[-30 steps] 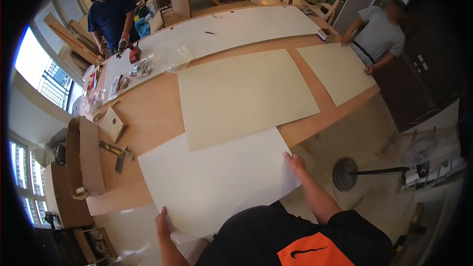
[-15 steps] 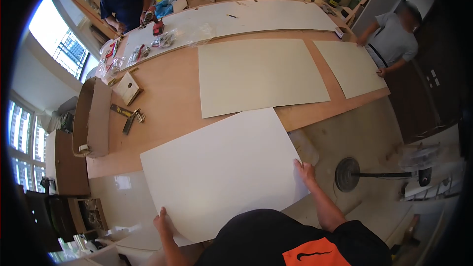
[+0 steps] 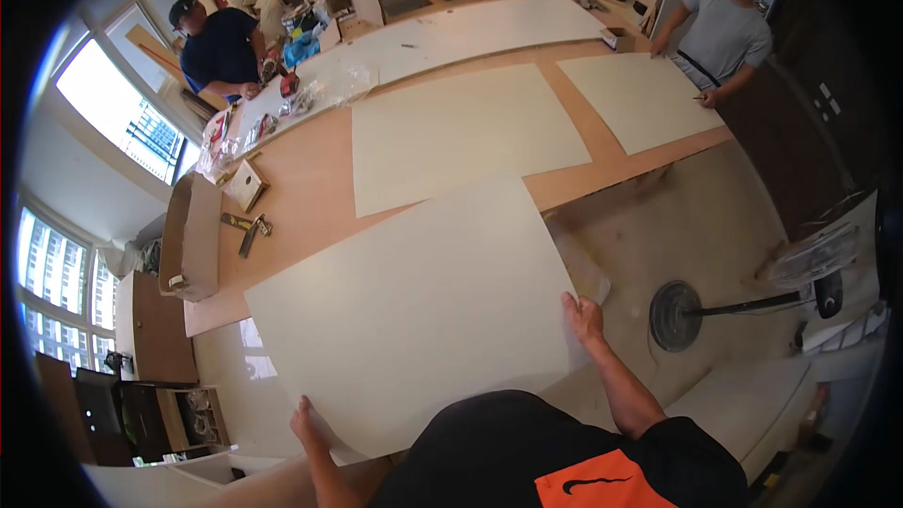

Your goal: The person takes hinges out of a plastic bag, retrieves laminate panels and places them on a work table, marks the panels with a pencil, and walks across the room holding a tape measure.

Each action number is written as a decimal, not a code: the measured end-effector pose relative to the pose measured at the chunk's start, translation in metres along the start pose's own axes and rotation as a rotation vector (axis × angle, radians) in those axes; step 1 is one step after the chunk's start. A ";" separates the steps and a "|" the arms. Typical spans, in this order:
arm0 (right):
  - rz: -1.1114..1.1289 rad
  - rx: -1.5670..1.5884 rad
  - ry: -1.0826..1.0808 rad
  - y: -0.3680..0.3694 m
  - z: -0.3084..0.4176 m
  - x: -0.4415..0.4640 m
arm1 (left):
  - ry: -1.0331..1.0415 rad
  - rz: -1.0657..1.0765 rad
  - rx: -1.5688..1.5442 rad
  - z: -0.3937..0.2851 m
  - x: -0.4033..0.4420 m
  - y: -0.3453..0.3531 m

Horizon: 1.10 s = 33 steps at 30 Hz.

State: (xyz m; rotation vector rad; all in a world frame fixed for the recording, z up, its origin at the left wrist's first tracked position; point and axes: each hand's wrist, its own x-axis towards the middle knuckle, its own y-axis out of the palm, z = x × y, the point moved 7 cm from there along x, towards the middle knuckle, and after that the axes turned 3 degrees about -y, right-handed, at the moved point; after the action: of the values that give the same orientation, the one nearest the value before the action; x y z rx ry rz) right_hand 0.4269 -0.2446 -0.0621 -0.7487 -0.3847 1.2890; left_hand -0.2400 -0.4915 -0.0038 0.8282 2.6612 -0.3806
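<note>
A large white panel (image 3: 414, 310) spans the space in front of me, held by its side edges. At its near left edge, my left hand (image 3: 303, 421) is closed with the thumb on top. My right hand (image 3: 584, 318) grips the right edge, its thumb on the upper face and its other fingers partly hidden. The panel's far side overlaps the wooden work table (image 3: 315, 198) and lies close to a second pale panel (image 3: 466, 136) resting there. Its underside is hidden, so I cannot tell how much the table supports it.
A person in grey (image 3: 724, 23) stands at a third panel (image 3: 630, 99); another in dark blue (image 3: 221, 52) is at the back left. An open box (image 3: 193, 235) and a black-and-yellow tool (image 3: 249, 230) sit at left. A fan's round base (image 3: 675, 315) stands on the floor at right.
My view has shifted, bringing a third person into sight at the back. The panel stays in both my hands. The grey-shirted person's near hand now shows a thin dark object.
</note>
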 end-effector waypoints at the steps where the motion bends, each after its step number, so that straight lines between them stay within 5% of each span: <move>1: -0.023 0.017 -0.007 -0.008 0.002 0.005 | 0.008 0.013 0.004 -0.004 0.008 0.007; 19: -0.187 -0.162 0.156 -0.059 0.021 0.278 | -0.178 0.255 0.362 -0.092 0.213 0.383; 22: -0.383 -0.157 0.022 -0.056 0.003 0.356 | -0.123 0.338 0.322 -0.099 0.259 0.449; 25: -0.197 -0.208 0.207 -0.063 0.038 0.390 | -0.211 0.370 0.407 -0.132 0.260 0.491; 33: -0.104 -0.289 0.118 -0.050 0.076 0.480 | -0.233 0.339 0.419 -0.133 0.306 0.551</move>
State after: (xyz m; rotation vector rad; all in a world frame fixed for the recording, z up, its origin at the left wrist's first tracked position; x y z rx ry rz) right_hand 0.5387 0.2303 -0.0437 -1.0303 -0.5143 1.0978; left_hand -0.1860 0.1452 -0.0846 1.2477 2.2006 -0.9008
